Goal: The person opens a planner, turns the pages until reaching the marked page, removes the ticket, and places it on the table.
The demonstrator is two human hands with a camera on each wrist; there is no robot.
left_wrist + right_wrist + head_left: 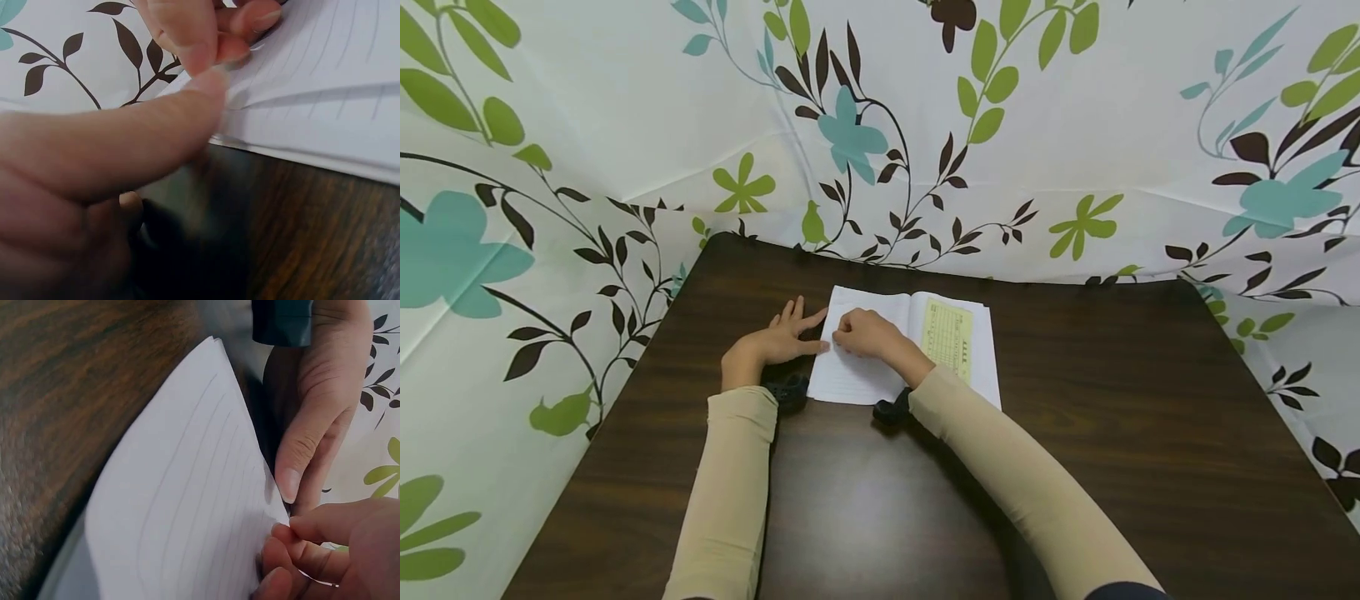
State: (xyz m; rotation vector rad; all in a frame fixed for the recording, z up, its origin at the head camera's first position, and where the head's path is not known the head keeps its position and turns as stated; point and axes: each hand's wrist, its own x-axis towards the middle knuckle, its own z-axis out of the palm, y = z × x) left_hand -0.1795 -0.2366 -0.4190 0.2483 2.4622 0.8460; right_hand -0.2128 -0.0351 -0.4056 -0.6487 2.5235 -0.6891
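Notebook (904,310): one; yellow slip (948,337): one; left hand (777,341) spread, right hand (876,336) pinching page (181,487).

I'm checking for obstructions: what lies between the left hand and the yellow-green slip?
The head view shows the right hand and the left notebook page between them.

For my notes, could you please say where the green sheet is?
In the head view, the green sheet lies on the notebook's right page, right of the right hand.
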